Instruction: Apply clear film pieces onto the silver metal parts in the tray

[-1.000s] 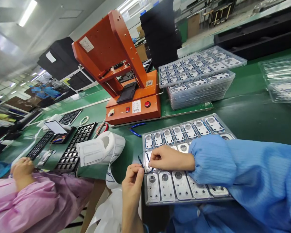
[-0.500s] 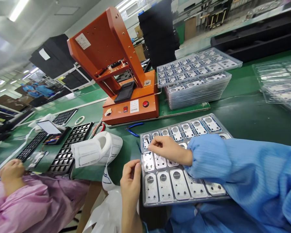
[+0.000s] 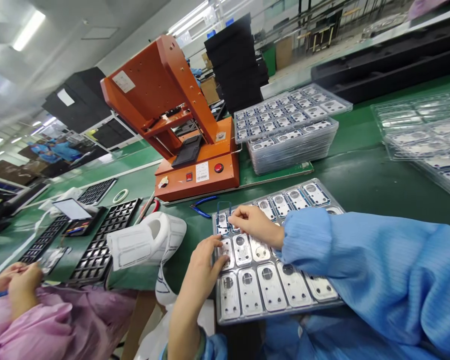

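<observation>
A clear plastic tray (image 3: 281, 316) holds rows of silver metal plates (image 3: 272, 287); those in the far row have blue edging. My right hand (image 3: 257, 226) is over the far-left corner, fingers pinched at a thin blue rectangular frame (image 3: 224, 204) that stands up above the corner plate. Its exact grip is partly hidden by the fingers. My left hand (image 3: 202, 262) reaches over the tray's left edge, thumb and fingers apart, touching or just over the first plate of the middle row. My right sleeve hides part of the tray.
Behind the tray stand an orange press (image 3: 198, 172) and stacked filled trays (image 3: 292, 145). Blue-handled pliers (image 3: 202, 206) lie beyond its corner. A label roll (image 3: 161, 232) is to the left, near a co-worker's hands (image 3: 24, 282). More clear trays (image 3: 427, 130) lie right.
My left hand has moved up from beside the tray onto its left edge, fingers spreading. The blue frame now stands up by my right fingertips. The view has shifted slightly.
</observation>
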`<state>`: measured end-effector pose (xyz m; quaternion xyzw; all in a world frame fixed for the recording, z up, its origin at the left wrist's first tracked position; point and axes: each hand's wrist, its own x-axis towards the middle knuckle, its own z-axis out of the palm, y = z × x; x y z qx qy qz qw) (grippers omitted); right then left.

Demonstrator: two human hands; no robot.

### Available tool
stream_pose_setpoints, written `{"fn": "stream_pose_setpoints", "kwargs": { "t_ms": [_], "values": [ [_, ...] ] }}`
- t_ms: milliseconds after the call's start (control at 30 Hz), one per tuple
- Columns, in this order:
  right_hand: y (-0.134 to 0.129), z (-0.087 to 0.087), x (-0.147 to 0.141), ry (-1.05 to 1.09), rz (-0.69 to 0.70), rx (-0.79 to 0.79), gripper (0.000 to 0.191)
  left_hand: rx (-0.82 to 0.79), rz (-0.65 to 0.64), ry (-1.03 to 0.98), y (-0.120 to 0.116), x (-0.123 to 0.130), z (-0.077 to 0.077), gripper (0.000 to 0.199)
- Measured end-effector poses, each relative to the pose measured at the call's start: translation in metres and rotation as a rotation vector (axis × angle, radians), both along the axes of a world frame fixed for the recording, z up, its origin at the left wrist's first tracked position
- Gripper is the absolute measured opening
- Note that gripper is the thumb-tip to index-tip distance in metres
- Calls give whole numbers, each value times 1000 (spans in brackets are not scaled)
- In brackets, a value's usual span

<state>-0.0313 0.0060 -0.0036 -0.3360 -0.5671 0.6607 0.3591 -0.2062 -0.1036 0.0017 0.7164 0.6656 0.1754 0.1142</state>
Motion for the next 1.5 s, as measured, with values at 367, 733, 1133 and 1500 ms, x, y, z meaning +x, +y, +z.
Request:
{"fn": "stream_pose_setpoints", "kwargs": {
  "t_ms": [367,733,1133,1500],
  "values": [
    [1,3,1,63,23,-66,18,187,-106,382,-1,4,-4,19],
    [4,2,2,109,-14,-141,21,110,-285,662,3,21,2,64],
    [6,3,1,127,-35,-195,18,224,69,35,-1,-6,9,20],
    [5,1,1,121,-16,-193,18,283,716,-409,-10,41,-18,25]
  ]
}}
